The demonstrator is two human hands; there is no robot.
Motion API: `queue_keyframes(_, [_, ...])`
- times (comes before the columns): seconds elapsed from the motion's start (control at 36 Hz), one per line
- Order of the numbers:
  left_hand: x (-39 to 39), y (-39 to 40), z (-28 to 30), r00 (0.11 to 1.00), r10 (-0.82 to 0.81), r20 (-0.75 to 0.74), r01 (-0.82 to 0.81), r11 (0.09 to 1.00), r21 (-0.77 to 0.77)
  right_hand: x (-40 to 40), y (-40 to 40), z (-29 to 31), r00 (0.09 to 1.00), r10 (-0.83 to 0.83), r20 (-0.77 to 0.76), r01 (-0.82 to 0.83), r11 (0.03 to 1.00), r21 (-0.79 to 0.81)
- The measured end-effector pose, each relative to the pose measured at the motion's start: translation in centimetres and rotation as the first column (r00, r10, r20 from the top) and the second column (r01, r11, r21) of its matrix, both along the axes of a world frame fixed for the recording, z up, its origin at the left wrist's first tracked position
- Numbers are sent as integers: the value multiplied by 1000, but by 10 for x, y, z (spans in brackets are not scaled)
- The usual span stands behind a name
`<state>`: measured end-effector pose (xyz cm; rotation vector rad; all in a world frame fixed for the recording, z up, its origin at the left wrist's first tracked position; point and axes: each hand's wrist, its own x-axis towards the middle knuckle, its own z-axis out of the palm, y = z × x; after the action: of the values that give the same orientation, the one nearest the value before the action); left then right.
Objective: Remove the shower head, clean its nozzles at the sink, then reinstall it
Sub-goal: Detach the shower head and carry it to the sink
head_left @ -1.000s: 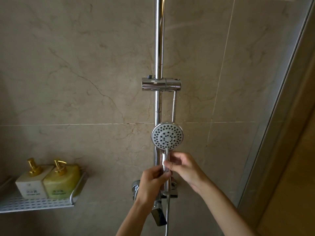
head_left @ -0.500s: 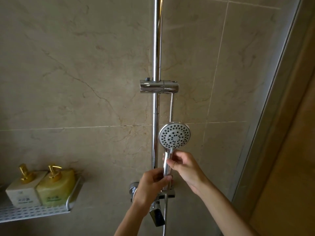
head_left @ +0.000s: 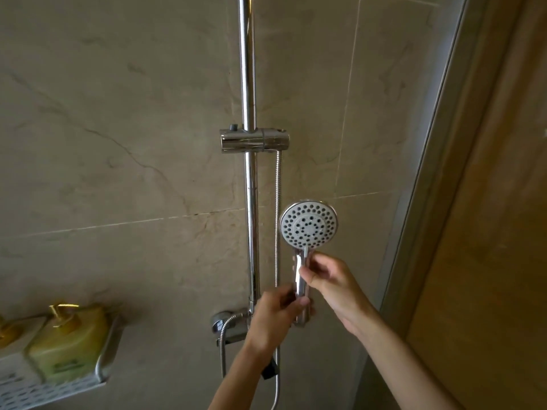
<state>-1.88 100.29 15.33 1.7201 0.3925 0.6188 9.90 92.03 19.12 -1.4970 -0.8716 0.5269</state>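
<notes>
Chrome shower head (head_left: pixel 308 228) shifted right of rail (head_left: pixel 250 202); both hands' fingers (head_left: pixel 307 272) still pinching handle.

A white perforated shelf (head_left: pixel 59 389) sits at the lower left of the frame, fixed to the beige marble-look tiled wall (head_left: pixel 118 143). On it stands a yellow-green pump bottle (head_left: pixel 69 347) with a gold pump, just beside a second gold-topped bottle (head_left: pixel 9 332) cut off by the left edge.
</notes>
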Motion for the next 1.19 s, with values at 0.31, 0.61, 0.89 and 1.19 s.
queue_keyframes(0.31, [29,-28,-14,989,-145,29,147,982,-120,13,-54,-3,995,-80,-62,79,997,-13])
queue_keyframes(0.61, [85,-84,-12,951,-310,1,309,946,-99,60,-118,-14,968,-222,-115,221,975,-21])
queue_keyframes(0.89, [130,-134,-33,898,-431,-84,412,893,-181,85,-184,-38,932,-345,-113,344,938,-34])
queue_keyframes(1.19, [164,-193,-58,676,-731,-97,685,671,-283,66,-260,-58,773,-628,-90,614,776,-143])
